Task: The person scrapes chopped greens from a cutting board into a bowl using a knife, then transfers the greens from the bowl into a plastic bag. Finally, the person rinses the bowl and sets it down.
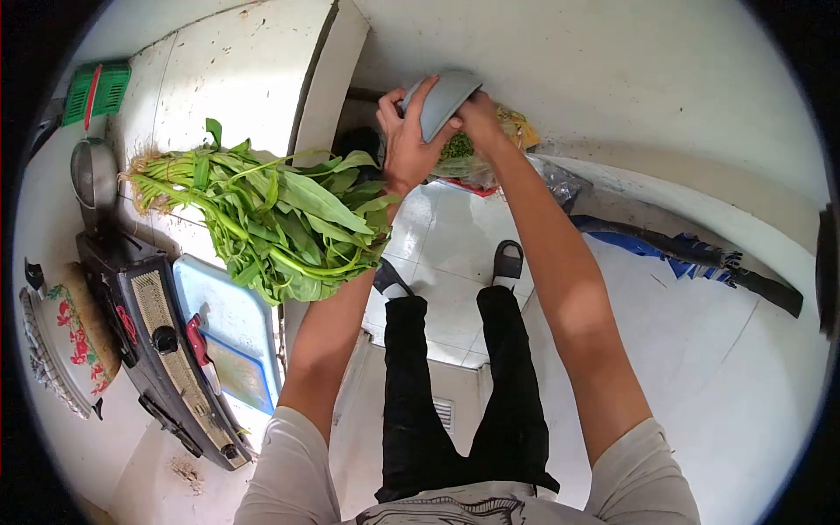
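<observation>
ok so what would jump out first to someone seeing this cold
Probably the big bundle of leafy greens lying on the white counter at left, stems toward the wall. Next, both hands raised at top centre, the left hand and right hand gripping a tipped grey bowl above a bag of scraps on the floor.

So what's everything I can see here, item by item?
Bowl: one, grey, tipped, held in both hands over a bag.
Bag of scraps: one, clear plastic with green bits, on the floor.
Leafy greens: one bunch, green, on the counter edge.
Gas stove: one, black, on the counter.
Cutting board: one, blue-rimmed, beside the stove.
Strainer: one, metal, behind the stove.
Basket: one, green, far left.
Flowered lid: one, left edge.
Sandals: black, on the feet.
Left hand, right hand: gripping the bowl.
</observation>
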`<action>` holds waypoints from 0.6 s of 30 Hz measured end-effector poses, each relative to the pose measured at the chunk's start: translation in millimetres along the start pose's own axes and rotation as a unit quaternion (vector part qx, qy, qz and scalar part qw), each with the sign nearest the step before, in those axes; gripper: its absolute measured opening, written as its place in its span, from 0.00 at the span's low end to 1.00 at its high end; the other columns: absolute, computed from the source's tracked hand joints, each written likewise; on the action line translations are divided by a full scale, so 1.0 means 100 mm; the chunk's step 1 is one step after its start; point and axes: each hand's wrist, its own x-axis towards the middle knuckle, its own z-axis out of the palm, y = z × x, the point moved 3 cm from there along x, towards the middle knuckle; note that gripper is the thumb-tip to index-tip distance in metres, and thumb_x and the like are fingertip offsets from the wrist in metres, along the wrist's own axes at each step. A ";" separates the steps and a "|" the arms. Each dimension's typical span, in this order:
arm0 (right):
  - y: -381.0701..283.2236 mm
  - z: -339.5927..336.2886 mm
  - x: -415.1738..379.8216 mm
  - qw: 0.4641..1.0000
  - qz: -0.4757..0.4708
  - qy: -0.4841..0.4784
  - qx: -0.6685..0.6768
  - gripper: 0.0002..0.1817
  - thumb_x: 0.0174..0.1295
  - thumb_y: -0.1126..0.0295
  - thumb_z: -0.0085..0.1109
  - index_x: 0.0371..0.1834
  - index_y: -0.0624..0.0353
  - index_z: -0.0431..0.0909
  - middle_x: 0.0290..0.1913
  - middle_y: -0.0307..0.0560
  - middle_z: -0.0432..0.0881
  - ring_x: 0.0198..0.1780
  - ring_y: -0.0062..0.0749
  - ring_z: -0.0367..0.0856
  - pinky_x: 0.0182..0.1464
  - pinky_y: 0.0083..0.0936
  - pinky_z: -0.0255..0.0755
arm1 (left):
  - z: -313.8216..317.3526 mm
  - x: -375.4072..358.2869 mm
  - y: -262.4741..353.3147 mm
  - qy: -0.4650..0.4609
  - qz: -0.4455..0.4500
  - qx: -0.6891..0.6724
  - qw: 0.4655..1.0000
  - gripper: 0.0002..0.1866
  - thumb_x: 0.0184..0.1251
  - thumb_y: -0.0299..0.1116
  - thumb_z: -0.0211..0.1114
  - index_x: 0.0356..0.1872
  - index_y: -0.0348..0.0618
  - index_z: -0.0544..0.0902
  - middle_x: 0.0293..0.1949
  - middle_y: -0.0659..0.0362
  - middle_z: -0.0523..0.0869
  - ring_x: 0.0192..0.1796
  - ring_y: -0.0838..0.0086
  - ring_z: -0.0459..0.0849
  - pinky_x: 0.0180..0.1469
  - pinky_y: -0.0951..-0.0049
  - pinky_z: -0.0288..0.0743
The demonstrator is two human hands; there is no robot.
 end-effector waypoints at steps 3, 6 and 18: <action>0.03 0.02 0.04 0.998 0.015 0.014 0.060 0.32 0.60 0.65 0.69 0.68 0.63 0.73 0.63 0.51 0.81 0.64 0.34 0.78 0.62 0.32 0.76 | -0.01 -0.01 0.02 -0.007 0.009 -0.006 1.000 0.39 0.64 0.45 0.77 0.76 0.59 0.70 0.59 0.44 0.66 0.62 0.49 0.65 0.69 0.49 0.61; 0.18 0.01 -0.06 0.991 -0.083 -0.016 -0.099 0.26 0.63 0.65 0.66 0.64 0.64 0.75 0.62 0.52 0.81 0.62 0.34 0.78 0.61 0.32 0.75 | -0.01 -0.01 0.06 -0.012 0.007 0.006 1.000 0.40 0.63 0.44 0.78 0.76 0.60 0.70 0.60 0.43 0.65 0.62 0.48 0.65 0.69 0.48 0.61; 0.39 0.04 -0.03 0.999 0.019 0.040 0.010 0.19 0.69 0.64 0.61 0.60 0.59 0.80 0.53 0.48 0.87 0.53 0.37 0.87 0.50 0.33 0.83 | -0.03 -0.11 0.08 -0.019 0.008 0.023 1.000 0.43 0.58 0.37 0.81 0.76 0.60 0.70 0.61 0.43 0.64 0.64 0.48 0.65 0.69 0.50 0.63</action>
